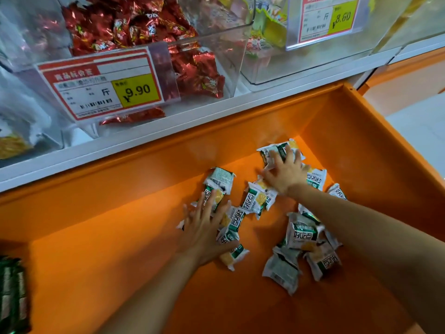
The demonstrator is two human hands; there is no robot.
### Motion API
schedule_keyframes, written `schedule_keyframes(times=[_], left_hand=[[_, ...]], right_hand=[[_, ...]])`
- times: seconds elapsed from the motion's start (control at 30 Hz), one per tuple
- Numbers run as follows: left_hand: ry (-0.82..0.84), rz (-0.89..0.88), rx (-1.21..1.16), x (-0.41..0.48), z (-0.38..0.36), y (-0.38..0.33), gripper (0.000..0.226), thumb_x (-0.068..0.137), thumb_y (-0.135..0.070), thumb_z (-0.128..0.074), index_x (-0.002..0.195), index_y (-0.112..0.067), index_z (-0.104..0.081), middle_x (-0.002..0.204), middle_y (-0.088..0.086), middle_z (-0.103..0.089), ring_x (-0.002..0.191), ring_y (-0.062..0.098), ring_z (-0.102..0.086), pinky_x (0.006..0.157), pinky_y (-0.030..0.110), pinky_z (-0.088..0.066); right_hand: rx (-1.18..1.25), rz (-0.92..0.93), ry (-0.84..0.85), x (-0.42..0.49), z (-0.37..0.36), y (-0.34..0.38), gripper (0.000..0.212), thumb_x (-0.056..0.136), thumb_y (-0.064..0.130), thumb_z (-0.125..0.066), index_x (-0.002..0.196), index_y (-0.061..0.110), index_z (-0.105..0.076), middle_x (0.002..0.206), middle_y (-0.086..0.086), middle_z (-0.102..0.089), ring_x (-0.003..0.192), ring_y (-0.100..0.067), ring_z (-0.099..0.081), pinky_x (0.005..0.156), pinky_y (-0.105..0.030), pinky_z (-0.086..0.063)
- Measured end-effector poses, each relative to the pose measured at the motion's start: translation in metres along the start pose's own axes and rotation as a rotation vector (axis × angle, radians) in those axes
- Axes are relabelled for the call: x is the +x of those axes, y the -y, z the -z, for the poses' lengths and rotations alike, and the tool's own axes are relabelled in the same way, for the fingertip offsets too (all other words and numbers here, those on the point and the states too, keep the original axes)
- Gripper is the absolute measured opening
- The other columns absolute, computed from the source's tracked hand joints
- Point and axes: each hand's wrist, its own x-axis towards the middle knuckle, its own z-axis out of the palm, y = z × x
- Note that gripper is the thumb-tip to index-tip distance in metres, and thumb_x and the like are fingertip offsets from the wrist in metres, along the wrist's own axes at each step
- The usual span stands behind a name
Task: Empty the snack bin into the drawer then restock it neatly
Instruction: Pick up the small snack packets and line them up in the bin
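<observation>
White-and-green snack packets [302,233] strewn loose over the floor of the orange drawer [120,261], mostly in its right half, some face up, some face down, none squared up. Left hand [204,225] laid flat on the nearer cluster, fingers straight and spread, gripping nothing; right hand [285,172] likewise splayed over the farther packets, pressing rather than pinching. Emptying judged done or nearly so: lower part of the clear bin [301,66] above, behind the 8.60 tag [327,18], seemingly bare, though with coloured wrappers higher up, impossible to place as inside or behind it. Gathering and neat restocking all left to do. Further left, red sweets [134,27] in a neighbouring bin behind a 9.90 tag [103,90]; dark green packs [12,292] at the drawer's left edge.
</observation>
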Motion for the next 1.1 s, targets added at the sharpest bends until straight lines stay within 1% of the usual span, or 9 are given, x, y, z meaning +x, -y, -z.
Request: schedule_keyframes(times=[0.07,0.17,0.37,0.53,0.63,0.73,0.83,0.97,1.1], left_hand=[[0.035,0.023,0.022,0.008,-0.005,0.001,0.104,0.064,-0.093,-0.028,0.145,-0.047,0.018,0.151,-0.005,0.039,0.138,0.024,0.038,0.111,0.062,0.016],[0.01,0.037,0.047,0.011,-0.015,0.009,0.106,0.059,-0.092,-0.022,0.147,-0.043,0.011,0.156,-0.003,0.028,0.141,0.022,0.032,0.109,0.066,0.009],[-0.057,0.005,0.062,-0.002,-0.02,0.026,0.104,0.067,-0.08,-0.052,0.153,-0.032,-0.016,0.161,-0.002,0.008,0.143,0.017,0.025,0.11,0.064,0.006],[-0.073,0.0,0.086,-0.013,-0.011,0.033,0.092,0.069,-0.07,-0.061,0.146,-0.027,-0.035,0.159,0.005,-0.018,0.147,0.026,0.002,0.115,0.062,-0.005],[-0.145,0.004,0.106,-0.014,-0.003,0.037,0.072,0.071,-0.061,-0.068,0.13,-0.025,-0.052,0.144,0.007,-0.042,0.143,0.032,-0.023,0.114,0.061,-0.016],[-0.186,0.019,0.065,-0.014,0.003,0.039,0.065,0.077,-0.051,-0.07,0.133,-0.026,-0.048,0.139,0.005,-0.045,0.138,0.031,-0.032,0.115,0.057,-0.02],[-0.199,0.067,-0.042,-0.017,0.006,0.038,0.067,0.082,-0.047,-0.067,0.14,-0.025,-0.043,0.143,0.008,-0.038,0.136,0.029,-0.034,0.114,0.048,-0.029],[-0.246,0.259,-0.179,-0.017,0.009,0.04,0.081,0.08,-0.061,-0.062,0.145,-0.022,-0.036,0.142,0.008,-0.036,0.13,0.025,-0.037,0.106,0.038,-0.039],[-0.25,0.372,-0.278,-0.012,0.009,0.04,0.057,0.082,-0.045,-0.069,0.129,-0.023,-0.046,0.124,0.007,-0.053,0.116,0.024,-0.047,0.088,0.03,-0.04]], right_hand=[[0.066,-0.05,0.15,0.005,-0.008,-0.012,0.085,0.087,0.075,-0.029,0.153,0.03,0.003,0.16,-0.011,0.016,0.145,-0.041,0.014,0.111,-0.068,0.0],[0.076,0.016,0.204,-0.004,-0.02,-0.002,0.091,0.087,0.075,-0.024,0.153,0.023,0.011,0.161,-0.009,0.013,0.146,-0.041,0.009,0.111,-0.069,-0.001],[-0.046,0.183,0.15,-0.025,-0.028,0.029,0.079,0.09,0.071,-0.023,0.153,0.028,-0.003,0.159,-0.001,-0.013,0.143,-0.031,-0.023,0.108,-0.06,-0.023],[0.059,0.298,0.055,-0.025,-0.019,0.04,0.058,0.093,0.062,-0.038,0.136,0.022,-0.043,0.128,-0.01,-0.045,0.124,-0.032,-0.042,0.099,-0.05,-0.04],[0.103,0.33,-0.053,-0.012,-0.018,0.042,0.057,0.093,0.056,-0.047,0.138,0.021,-0.043,0.141,-0.01,-0.036,0.13,-0.035,-0.033,0.101,-0.048,-0.04],[0.08,0.379,0.112,-0.008,-0.026,0.051,0.065,0.094,0.054,-0.044,0.15,0.025,-0.026,0.156,-0.003,-0.025,0.142,-0.035,-0.014,0.111,-0.048,-0.03],[0.153,0.452,-0.018,-0.009,-0.03,0.055,0.046,0.095,0.043,-0.051,0.131,0.016,-0.052,0.127,-0.011,-0.054,0.127,-0.034,-0.037,0.096,-0.041,-0.04],[0.229,0.527,0.016,-0.009,-0.028,0.06,0.052,0.091,0.037,-0.062,0.136,0.017,-0.046,0.137,-0.009,-0.045,0.122,-0.033,-0.041,0.096,-0.042,-0.041],[0.293,0.603,0.101,-0.021,-0.032,0.062,0.061,0.083,0.044,-0.07,0.13,0.013,-0.046,0.132,-0.011,-0.039,0.117,-0.029,-0.044,0.092,-0.039,-0.044]])
